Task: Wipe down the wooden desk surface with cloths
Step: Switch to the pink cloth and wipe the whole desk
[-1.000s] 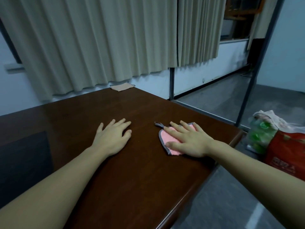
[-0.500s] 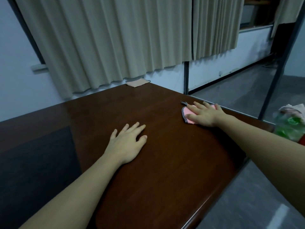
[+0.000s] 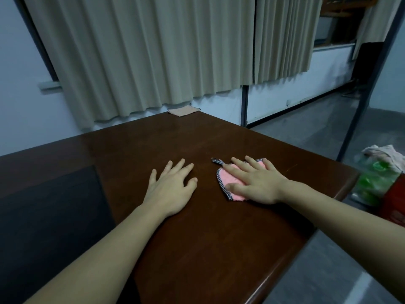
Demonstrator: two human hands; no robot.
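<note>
Two flat hands — right hand (image 3: 256,183), fingers straight, pressing the pink dotted-trim cloth (image 3: 232,183) near the dark wooden desk (image 3: 197,249)'s right edge, left hand (image 3: 173,187) relaxed, bare beside it.

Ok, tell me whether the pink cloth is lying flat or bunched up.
Flat. The pink cloth lies spread on the wooden desk under the right hand, whose straight fingers press it down; its checked trim and loop show at the edge.

A pink cloth (image 3: 232,183) with checked trim lies flat on the dark wooden desk (image 3: 208,238), pressed beneath the right hand (image 3: 256,183); a beige cloth (image 3: 183,111) lies far beyond it.
</note>
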